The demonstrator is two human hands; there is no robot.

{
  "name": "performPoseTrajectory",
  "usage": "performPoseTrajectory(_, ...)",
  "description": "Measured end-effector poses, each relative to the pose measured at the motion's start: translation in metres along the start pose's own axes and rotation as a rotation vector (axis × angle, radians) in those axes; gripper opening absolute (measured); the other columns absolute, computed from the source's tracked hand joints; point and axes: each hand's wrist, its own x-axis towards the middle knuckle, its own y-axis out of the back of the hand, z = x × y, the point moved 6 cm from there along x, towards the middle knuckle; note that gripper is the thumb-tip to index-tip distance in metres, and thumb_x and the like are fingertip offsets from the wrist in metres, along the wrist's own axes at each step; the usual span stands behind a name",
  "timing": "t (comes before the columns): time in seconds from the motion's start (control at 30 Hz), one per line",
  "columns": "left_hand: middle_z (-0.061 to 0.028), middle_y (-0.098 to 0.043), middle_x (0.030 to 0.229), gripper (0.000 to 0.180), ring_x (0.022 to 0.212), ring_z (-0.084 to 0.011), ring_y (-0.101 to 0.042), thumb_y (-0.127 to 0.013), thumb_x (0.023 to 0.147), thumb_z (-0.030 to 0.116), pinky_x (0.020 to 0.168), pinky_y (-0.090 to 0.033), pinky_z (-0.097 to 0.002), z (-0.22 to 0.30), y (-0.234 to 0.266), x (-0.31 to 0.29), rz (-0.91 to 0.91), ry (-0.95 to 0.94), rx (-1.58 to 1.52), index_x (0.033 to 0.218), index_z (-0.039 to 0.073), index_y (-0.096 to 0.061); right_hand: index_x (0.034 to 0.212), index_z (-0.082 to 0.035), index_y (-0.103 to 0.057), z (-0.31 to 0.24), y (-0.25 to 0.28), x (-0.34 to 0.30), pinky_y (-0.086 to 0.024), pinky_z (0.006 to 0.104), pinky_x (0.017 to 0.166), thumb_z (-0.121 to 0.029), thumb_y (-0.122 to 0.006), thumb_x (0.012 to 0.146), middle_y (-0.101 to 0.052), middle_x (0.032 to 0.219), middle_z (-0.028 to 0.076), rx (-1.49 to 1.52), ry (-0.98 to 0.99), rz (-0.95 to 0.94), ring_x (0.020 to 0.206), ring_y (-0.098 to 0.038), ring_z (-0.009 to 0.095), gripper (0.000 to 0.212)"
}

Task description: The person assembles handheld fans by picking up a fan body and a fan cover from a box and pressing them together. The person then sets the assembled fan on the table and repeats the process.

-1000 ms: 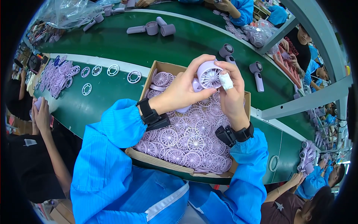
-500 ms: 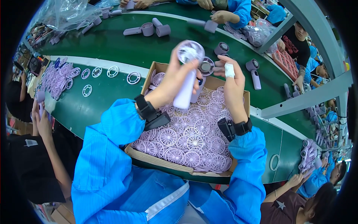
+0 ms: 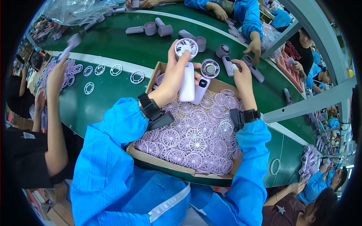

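Observation:
My left hand (image 3: pixel 174 77) is closed around two lavender handheld fans above a cardboard box (image 3: pixel 160 168). The nearer fan (image 3: pixel 186 84) has its round head up, with the white blades showing and my thumb at its edge. Behind it, the second fan (image 3: pixel 201 90) leans right, with a small dark display on its handle. Over on the right, my right hand (image 3: pixel 243 81) has its fingertips, one wrapped in white tape, pinched at the handle of another fan (image 3: pixel 227 66) lying on the green belt. Many lavender spoked rings (image 3: pixel 196 143) fill the box.
More fans (image 3: pixel 149 28) lie on the green belt (image 3: pixel 113 35). Loose rings (image 3: pixel 116 69) and a ring pile (image 3: pixel 71 71) are at left. A grey metal frame (image 3: pixel 309 100) crosses the right side. Co-workers' hands (image 3: pixel 255 48) work across the belt and at both sides.
My right hand has moved right and down to the fan's handle. The two fans in my left hand have steadied upright. Across the belt, a co-worker has set down a fan and reached right.

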Motion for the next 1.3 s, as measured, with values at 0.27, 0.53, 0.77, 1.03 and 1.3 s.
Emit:
performPoseTrajectory(0.27,-0.0218,-0.032,0.138,0.065,0.119,-0.0277,-0.045,-0.045,0.095,0.022,0.097,-0.045,-0.0433,-0.014,0.025,0.016,0.275,-0.048,-0.021,0.149,0.025,-0.010,0.112,-0.020,-0.067,0.103,-0.022,0.058,-0.046,0.0429,0.089,-0.025,-0.060,0.080,-0.059,0.110,0.023,-0.458,0.060,-0.566,0.103,-0.055,0.038,0.033)
performPoseTrajectory(0.53,-0.0175,-0.032,0.143,0.059,0.128,-0.0271,-0.039,-0.043,0.094,0.017,0.102,-0.040,-0.0386,0.006,0.017,0.010,0.221,-0.244,0.061,0.148,0.013,-0.018,0.102,-0.024,-0.068,0.099,-0.031,0.050,-0.047,0.0416,0.088,-0.020,-0.064,0.078,-0.061,0.104,0.020,-0.657,-0.087,-0.512,0.105,-0.055,0.037,0.025)
performPoseTrajectory(0.77,-0.0126,-0.056,0.118,0.033,0.106,-0.0184,-0.055,-0.044,0.094,0.014,0.086,-0.048,-0.0314,0.002,0.025,0.012,0.188,-0.200,0.199,0.125,0.006,-0.050,0.110,-0.014,-0.056,0.030,-0.016,0.038,-0.049,0.0375,0.070,-0.013,-0.061,0.082,-0.064,0.085,0.015,-0.642,0.119,0.000,0.076,-0.061,0.031,0.029)
performPoseTrajectory(1.03,-0.0012,-0.060,0.086,0.022,0.074,-0.0064,-0.053,-0.041,0.095,0.011,0.063,-0.045,-0.0202,-0.005,0.015,0.011,0.044,-0.158,0.209,0.106,0.006,-0.060,0.114,-0.013,-0.045,0.047,0.009,0.013,-0.041,0.0301,0.049,-0.015,-0.056,0.089,-0.053,0.075,0.008,0.461,-0.408,0.097,0.055,-0.051,0.015,0.027)
performPoseTrajectory(1.3,-0.0015,-0.059,0.083,0.023,0.071,-0.0070,-0.053,-0.043,0.096,0.016,0.063,-0.045,-0.0212,0.002,0.005,0.008,-0.107,-0.156,0.231,0.110,0.004,-0.058,0.112,-0.010,-0.038,-0.042,0.013,-0.022,-0.040,0.0241,0.049,0.000,-0.045,0.091,-0.051,0.085,0.009,0.571,0.214,0.298,0.055,-0.047,0.010,0.024)
